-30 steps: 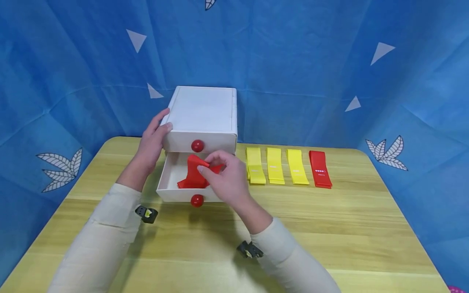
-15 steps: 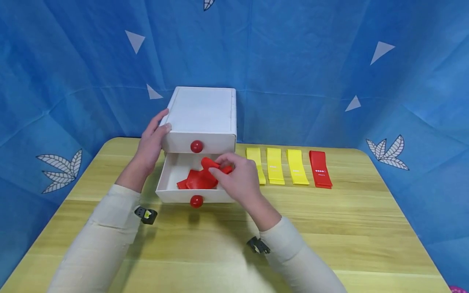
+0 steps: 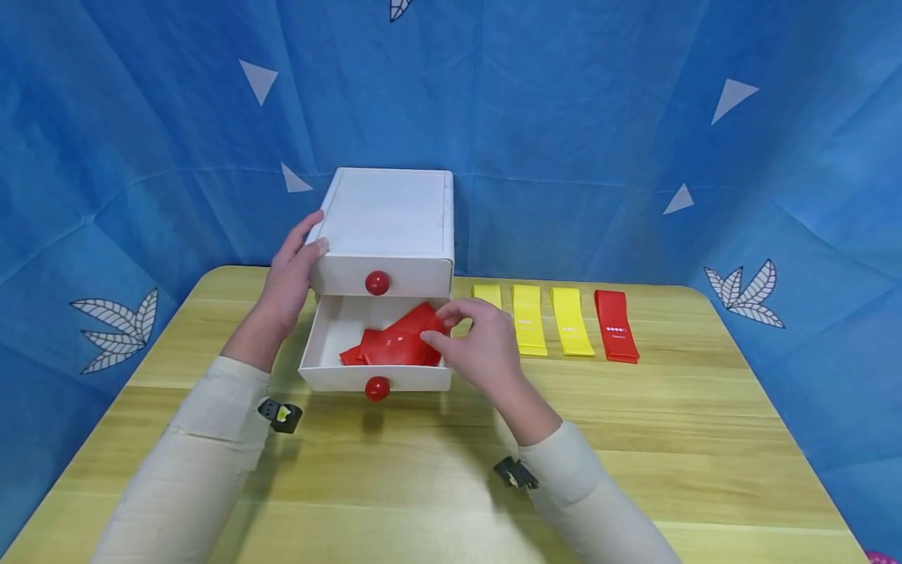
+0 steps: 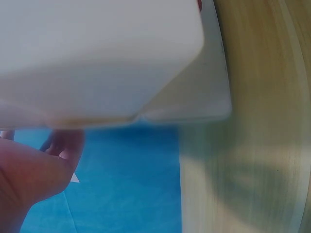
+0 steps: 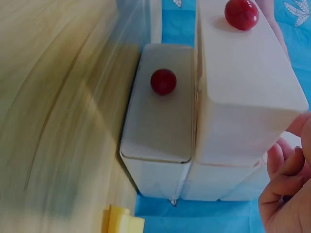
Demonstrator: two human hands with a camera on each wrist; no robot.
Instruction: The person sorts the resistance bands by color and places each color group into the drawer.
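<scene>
In the head view, several red resistance bands (image 3: 402, 343) lie in a heap in the pulled-out drawer (image 3: 331, 329) of a small white drawer cabinet (image 3: 391, 207). At the drawer's right side my right hand (image 3: 486, 345) pinches the end of a red band between thumb and fingers. The right wrist view shows this hand (image 5: 291, 179) beside the drawer wall, its fingertips partly hidden behind the edge. My left hand (image 3: 289, 274) holds the cabinet's left side. In the left wrist view, the left hand (image 4: 39, 170) has its fingers partly hidden by the white cabinet.
Right of the cabinet, three folded yellow bands (image 3: 528, 321) and one folded red band (image 3: 616, 325) lie in a row on the wooden table (image 3: 423, 486). A shut drawer with a red knob (image 5: 163, 81) sits below the pulled-out one. A blue curtain (image 3: 564, 141) hangs behind.
My right hand has moved right, drawing the raised red band end down towards the drawer's right side, so the band lies flatter. The left hand stays on the cabinet.
</scene>
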